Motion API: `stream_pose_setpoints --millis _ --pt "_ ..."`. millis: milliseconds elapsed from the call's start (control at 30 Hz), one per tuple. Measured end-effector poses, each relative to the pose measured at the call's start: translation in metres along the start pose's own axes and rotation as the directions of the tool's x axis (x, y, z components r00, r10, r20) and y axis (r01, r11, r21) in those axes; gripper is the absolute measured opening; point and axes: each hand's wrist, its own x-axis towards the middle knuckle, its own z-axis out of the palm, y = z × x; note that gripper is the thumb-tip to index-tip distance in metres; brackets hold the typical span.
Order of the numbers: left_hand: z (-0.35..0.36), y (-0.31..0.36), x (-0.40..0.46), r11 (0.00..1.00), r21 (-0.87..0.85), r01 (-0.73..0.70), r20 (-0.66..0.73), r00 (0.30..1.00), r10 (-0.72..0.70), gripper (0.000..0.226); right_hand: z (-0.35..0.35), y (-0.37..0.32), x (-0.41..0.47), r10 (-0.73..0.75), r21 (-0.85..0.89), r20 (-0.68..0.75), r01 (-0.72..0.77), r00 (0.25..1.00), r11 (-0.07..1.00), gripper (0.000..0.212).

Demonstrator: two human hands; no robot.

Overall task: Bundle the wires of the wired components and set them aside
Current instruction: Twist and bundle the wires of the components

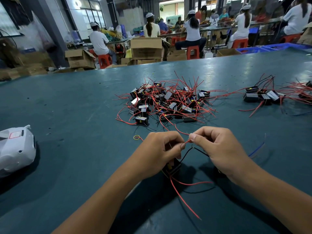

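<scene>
My left hand (159, 149) holds a small black wired component (172, 168) just above the green table (67, 102), its fingers curled round it. Between thumb and forefinger it pinches a red wire (187, 141). My right hand (217, 146) pinches the same red wire's other side, a short gap from the left fingertips. A black wire (187, 153) loops between the two hands. Two more red leads (184, 200) trail from the component toward me. A tangled pile of similar components (166, 102) with red wires lies beyond my hands.
A smaller group of components (263, 96) lies at the far right. A yellow rubber band (137, 137) sits left of my left hand. A white plastic shell (15, 149) rests at the left edge. A blue wire (256, 149) lies to the right. People sit at benches beyond.
</scene>
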Motion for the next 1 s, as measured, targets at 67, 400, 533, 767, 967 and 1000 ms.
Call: stream_pose_setpoints --millis 67,400,533,767,967,1000 --pt "0.0 -0.001 -0.001 1.0 0.022 -0.01 -0.007 1.0 0.01 0.015 -0.002 0.0 0.001 0.027 0.031 0.002 -0.027 1.0 0.999 0.019" --pt "0.002 0.0 -0.001 0.998 0.043 -0.036 -0.013 0.999 0.037 0.005 -0.009 -0.004 -0.001 -0.001 -0.036 0.085 0.004 0.996 0.999 0.016" --pt "0.004 0.002 -0.001 0.997 0.047 -0.057 -0.035 0.998 0.058 0.003 -0.011 -0.004 -0.001 -0.009 -0.08 0.09 0.016 0.996 0.997 0.014" --pt "-0.003 0.002 -0.001 0.987 0.144 -0.073 -0.012 0.997 0.075 0.008 -0.014 -0.008 0.001 -0.025 -0.16 0.171 0.053 0.985 0.986 0.015" --pt "-0.007 0.003 -0.001 0.983 0.158 -0.091 0.005 0.996 0.091 0.008 -0.016 -0.007 0.002 -0.035 -0.22 0.24 0.09 0.97 0.971 0.018" --pt "-0.008 0.003 -0.002 0.985 0.149 -0.091 0.007 0.996 0.091 0.008 -0.017 -0.007 0.002 -0.046 -0.238 0.246 0.107 0.968 0.965 0.017"
